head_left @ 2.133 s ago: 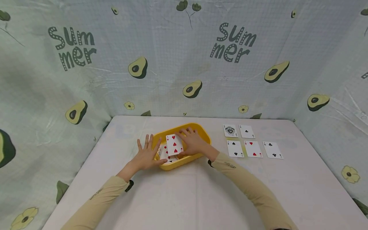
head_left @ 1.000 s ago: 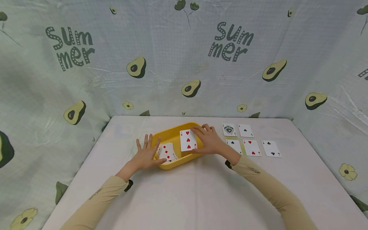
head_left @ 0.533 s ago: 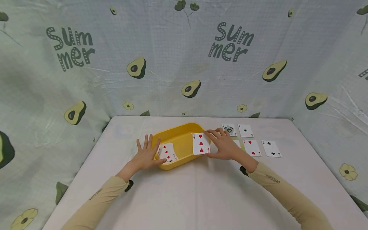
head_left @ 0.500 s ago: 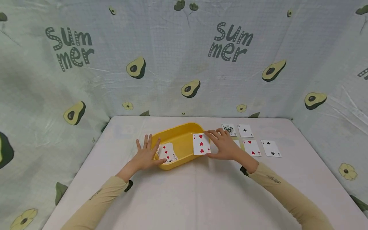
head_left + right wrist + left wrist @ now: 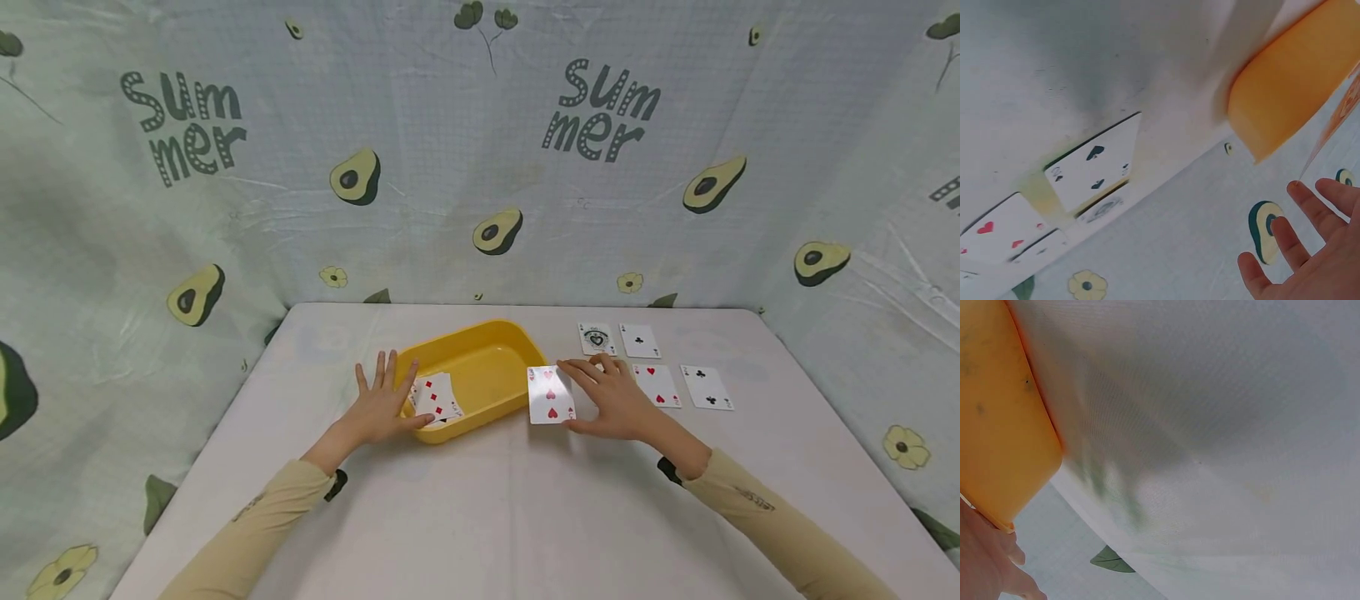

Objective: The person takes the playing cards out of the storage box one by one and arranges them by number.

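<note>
My right hand pinches a three of hearts by its right side, thumb at the near corner and fingers at the far one. The card is held up just past the right end of a yellow tray; in the right wrist view this playing card shows nearly edge-on at the fingertips. At the tray's left end my left hand rests with fingers spread, thumb over the near rim. Beside that thumb, inside the tray, lies a three of diamonds on top of other cards.
Face-up cards lie in two rows on the right: an ornate ace and ace of clubs behind, two of hearts and two of clubs in front. My right hand hides the two of spades from the head view.
My right hand has lifted the three of hearts out of the tray and carried it right, towards the near side. My left hand has stayed on the tray's left end.
</note>
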`<state>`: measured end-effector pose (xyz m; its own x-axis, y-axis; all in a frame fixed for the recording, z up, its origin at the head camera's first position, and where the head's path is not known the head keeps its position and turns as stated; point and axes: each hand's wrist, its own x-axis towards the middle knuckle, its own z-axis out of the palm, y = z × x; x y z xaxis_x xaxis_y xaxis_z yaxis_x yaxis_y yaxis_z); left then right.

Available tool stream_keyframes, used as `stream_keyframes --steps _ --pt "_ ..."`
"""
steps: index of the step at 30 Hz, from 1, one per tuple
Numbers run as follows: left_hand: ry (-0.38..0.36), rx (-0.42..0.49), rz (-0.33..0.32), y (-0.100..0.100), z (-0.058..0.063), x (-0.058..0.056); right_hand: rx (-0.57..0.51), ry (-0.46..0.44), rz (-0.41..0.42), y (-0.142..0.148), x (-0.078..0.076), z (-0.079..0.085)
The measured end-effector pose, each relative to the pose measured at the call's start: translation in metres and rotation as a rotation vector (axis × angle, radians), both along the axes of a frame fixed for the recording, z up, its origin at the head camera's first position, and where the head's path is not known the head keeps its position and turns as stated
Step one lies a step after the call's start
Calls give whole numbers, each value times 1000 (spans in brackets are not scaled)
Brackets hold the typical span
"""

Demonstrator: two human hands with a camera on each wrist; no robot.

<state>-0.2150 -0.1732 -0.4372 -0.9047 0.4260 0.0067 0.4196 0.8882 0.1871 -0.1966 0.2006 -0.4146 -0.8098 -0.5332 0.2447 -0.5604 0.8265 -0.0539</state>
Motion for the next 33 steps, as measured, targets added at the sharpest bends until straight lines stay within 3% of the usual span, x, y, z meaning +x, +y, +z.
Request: stream_keyframes --steps 5,22,33 --pt "-8 17 -3 -1 -1 -1 16 -29 -28 12 11 -2" --pt "-1 20 3 0 -2 -1 50 -5 -43 48 42 -19" --pt "-8 19 -2 -1 -1 -1 73 8 -36 62 54 -29"
